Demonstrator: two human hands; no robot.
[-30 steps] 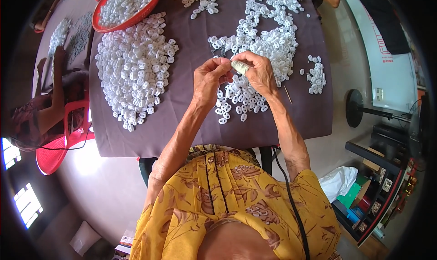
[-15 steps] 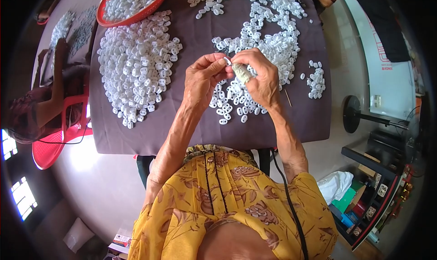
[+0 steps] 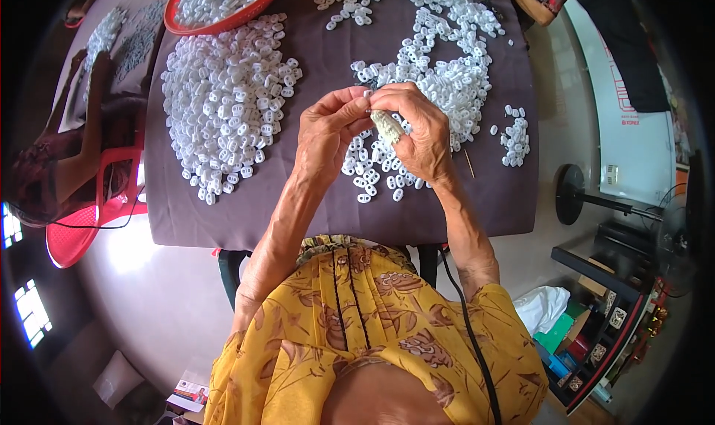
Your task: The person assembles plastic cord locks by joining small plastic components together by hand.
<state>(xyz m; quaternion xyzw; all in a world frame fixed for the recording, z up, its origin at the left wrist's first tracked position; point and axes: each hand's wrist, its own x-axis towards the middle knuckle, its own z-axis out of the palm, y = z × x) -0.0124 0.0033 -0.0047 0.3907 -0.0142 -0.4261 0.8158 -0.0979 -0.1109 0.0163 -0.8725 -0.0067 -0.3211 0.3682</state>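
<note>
Over the middle of the table, my two hands meet at the fingertips. My left hand (image 3: 322, 131) is closed in a pinch on a small white plastic piece (image 3: 367, 94), mostly covered by fingers. Close against it, my right hand (image 3: 423, 131) is also closed, thumb and forefinger at the same piece; whether a further part is between them is hidden. A pale wrapping (image 3: 387, 127) covers the right thumb. Beneath and beyond the hands spreads a loose heap of white oval pieces (image 3: 454, 82) with two dark openings each. A larger heap (image 3: 216, 105) lies to the left.
A red basket (image 3: 223, 29) of white pieces stands far left on the dark tablecloth (image 3: 320, 53). At right lie a small cluster of pieces (image 3: 515, 138) and a thin stick (image 3: 469, 163). Other people's arms show at left (image 3: 89, 120) and far right (image 3: 530, 4).
Both hands have shifted slightly left, still together. The small white piece has turned between the fingertips and shows less. The whole view has tilted a little.
</note>
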